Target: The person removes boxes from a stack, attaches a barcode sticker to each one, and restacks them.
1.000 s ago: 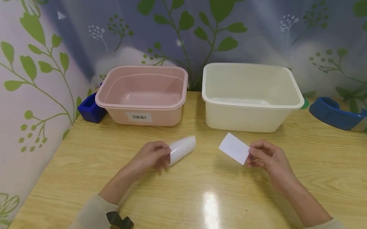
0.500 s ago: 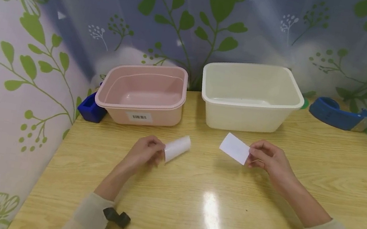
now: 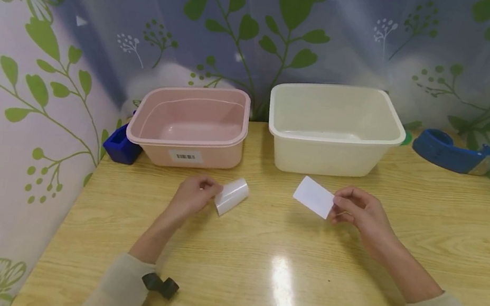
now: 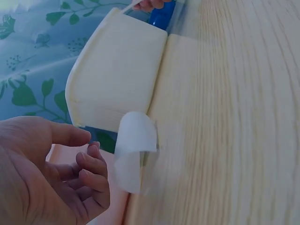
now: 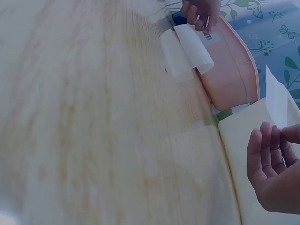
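At the table's centre-left, my left hand [image 3: 191, 199] is at the near end of a glossy white sheet [image 3: 233, 197] that is bent into a half-tube. In the left wrist view its thumb and index fingertips meet beside that curled sheet [image 4: 136, 133], the other fingers curled below. My right hand [image 3: 364, 214] pinches one end of a small, almost flat white card [image 3: 314, 196] between thumb and fingers, in front of the cream tub. From the right wrist, the card [image 5: 276, 105] stands up from the fingertips, overlapping the tub.
A pink tub [image 3: 186, 157] with a barcode label stands back left. Beside it is a cream tub [image 3: 323, 160]. A dark blue box-shaped piece [image 3: 123, 147] sits left of the pink tub; a blue tape dispenser [image 3: 451, 156] lies back right. A patterned curtain [image 3: 228, 16] hangs behind.
My left hand has moved left and slightly away from me, and the curled sheet has moved left with it, turning a little. The right hand and card have stayed in place.
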A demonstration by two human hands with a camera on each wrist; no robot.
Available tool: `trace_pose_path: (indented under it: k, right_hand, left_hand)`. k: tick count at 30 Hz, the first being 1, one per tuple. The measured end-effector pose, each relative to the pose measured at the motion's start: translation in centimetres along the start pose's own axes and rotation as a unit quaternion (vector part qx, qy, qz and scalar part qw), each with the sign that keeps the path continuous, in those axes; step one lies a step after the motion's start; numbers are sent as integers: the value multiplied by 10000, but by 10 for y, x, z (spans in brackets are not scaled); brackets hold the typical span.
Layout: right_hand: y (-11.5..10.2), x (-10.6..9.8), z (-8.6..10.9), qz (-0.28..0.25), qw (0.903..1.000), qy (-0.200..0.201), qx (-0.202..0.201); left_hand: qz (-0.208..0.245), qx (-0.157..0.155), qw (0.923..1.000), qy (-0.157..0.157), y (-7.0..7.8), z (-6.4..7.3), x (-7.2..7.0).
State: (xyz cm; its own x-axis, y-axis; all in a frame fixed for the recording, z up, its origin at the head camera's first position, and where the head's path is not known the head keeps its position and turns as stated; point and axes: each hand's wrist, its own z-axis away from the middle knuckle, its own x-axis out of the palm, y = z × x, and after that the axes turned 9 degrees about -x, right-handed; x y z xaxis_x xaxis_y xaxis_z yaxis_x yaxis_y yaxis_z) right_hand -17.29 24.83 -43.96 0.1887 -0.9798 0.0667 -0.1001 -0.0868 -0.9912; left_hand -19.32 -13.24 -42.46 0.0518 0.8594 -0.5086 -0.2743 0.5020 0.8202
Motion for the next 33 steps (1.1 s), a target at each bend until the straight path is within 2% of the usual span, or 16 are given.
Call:
trace_pose_path:
  k: [2,4,7,10,13,21,25,29,33]
  right_hand:
    - [-1,0,0,55,10000,18,-24]
    - [-2,0,0,129,9999,40,-76]
    - [-3,-1,0,218,9996,85,-185]
    - [-5,-1,0,233,9990,160,-337]
    - [-6,1,0,319,9981,218,-483]
    - [-12,5,1,956,9929,263,-652]
    - [-13,8,2,1385,9873,275,-729]
    - [-16,9,5,1781,9801,253,-841]
    - [-17,10,6,1995,9745,200,-1010]
  left_hand:
    - [-129,216,9997,51,5,1,3]
    - [-39,388,9992,-88,10,3,5]
    - [296,540,9962,-612,18,3,9]
    - [696,661,9878,-1228,27,3,15]
    - [888,764,9804,-1583,38,4,22]
    - [931,1082,9687,-2030,58,7,48]
    - [1024,1120,9619,-2272,64,9,63]
    - [1057,1201,9575,-2398,68,9,79]
    - [1166,1206,9563,-2396,69,9,88]
